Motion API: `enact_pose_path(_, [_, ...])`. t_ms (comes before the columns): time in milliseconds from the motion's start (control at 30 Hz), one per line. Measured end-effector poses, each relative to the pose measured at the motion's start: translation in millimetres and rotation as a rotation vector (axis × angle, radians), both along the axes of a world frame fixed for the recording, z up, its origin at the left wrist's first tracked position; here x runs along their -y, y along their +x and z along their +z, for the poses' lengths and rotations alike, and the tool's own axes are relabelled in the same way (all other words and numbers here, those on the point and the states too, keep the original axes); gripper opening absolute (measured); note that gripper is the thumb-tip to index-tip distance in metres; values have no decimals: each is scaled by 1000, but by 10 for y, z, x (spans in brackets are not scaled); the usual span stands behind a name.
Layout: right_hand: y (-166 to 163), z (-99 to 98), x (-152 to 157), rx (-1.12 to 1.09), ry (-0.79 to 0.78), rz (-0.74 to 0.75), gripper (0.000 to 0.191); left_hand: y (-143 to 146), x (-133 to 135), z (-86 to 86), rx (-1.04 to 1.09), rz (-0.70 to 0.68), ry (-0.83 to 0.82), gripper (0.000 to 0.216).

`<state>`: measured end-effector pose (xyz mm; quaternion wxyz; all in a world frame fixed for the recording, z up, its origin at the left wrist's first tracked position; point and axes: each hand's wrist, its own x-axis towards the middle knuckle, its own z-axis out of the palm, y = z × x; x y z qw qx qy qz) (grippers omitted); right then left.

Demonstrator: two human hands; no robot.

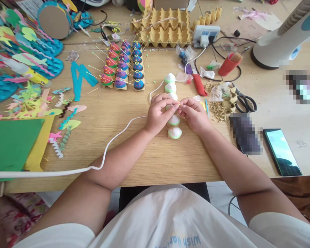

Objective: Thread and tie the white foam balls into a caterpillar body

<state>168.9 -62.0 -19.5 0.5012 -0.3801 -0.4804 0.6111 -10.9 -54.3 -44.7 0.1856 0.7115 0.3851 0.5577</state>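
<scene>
A row of white egg-carton cups with green rims [174, 132] runs down the middle of the wooden table [144, 162]. My left hand [159, 113] and my right hand [193, 113] meet over the middle of that row, fingers pinched together. Between the fingertips is a thin, small yellowish piece; I cannot make out what it is. The left hand covers one or two of the cups. More cups [169, 78] show beyond the hands.
Painted cups with pins [122, 65] stand in rows behind. Egg trays [161, 27], a power strip [206, 34], scissors [244, 101], a red cup [228, 63], a fan base [279, 44], a phone [281, 151], a white cable [113, 137] and paper cut-outs [28, 100] surround the hands.
</scene>
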Motion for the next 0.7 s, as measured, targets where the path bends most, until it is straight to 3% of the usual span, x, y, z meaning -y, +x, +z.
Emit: enact_pose_path(700, [3, 15, -1, 16, 4, -28, 40, -2, -8, -8, -17, -13, -17, 23])
